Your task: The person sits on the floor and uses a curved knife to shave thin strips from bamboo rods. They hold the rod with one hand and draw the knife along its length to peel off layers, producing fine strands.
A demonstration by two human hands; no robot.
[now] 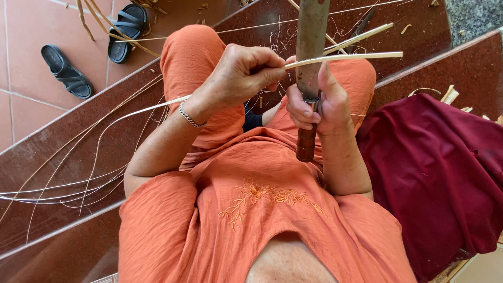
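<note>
Our right hand (320,107) is closed on the long rusty brown-handled knife (310,63); our left hand (238,73) pinches the pale thin bamboo strip (346,56), frame centre-top. Risk, as we judge it: the blade slipping toward our left fingertips (275,71).

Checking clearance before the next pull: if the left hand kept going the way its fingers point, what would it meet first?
Likely the knife blade: the left hand pinches the bamboo strip right beside it, though depth is unclear.

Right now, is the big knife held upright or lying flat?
Upright. The right hand grips the knife by its wooden handle, blade pointing up and away, while the left hand pinches a bamboo strip against it.
</note>
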